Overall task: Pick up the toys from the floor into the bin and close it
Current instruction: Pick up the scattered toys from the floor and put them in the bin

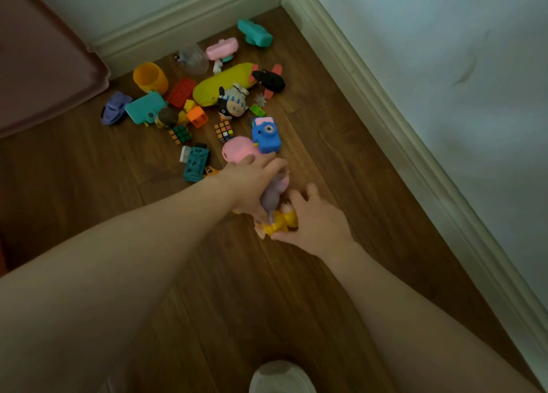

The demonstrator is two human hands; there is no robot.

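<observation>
Toys lie scattered on the wooden floor (326, 143) in a room corner. My left hand (252, 182) grips a soft purple-and-pink toy (274, 195) in the middle of the view. Right beside it, my right hand (314, 217) grips a yellow toy (280, 222) low over the floor. Just beyond the hands sit a pink round toy (237, 151) and a blue toy camera (266, 134). Further back lie a yellow banana-shaped toy (222, 81), an orange cup (150, 77), two small puzzle cubes (224, 131) and a teal toy (255, 33). A pink bin (38, 63) stands at the far left.
White walls with baseboards (400, 120) close the corner at the back and right. A doll figure (232, 102), a black-and-red plane (269, 80), a teal block (196, 163) and a purple toy (114, 108) lie among the pile. My shoe (281, 376) shows at the bottom edge.
</observation>
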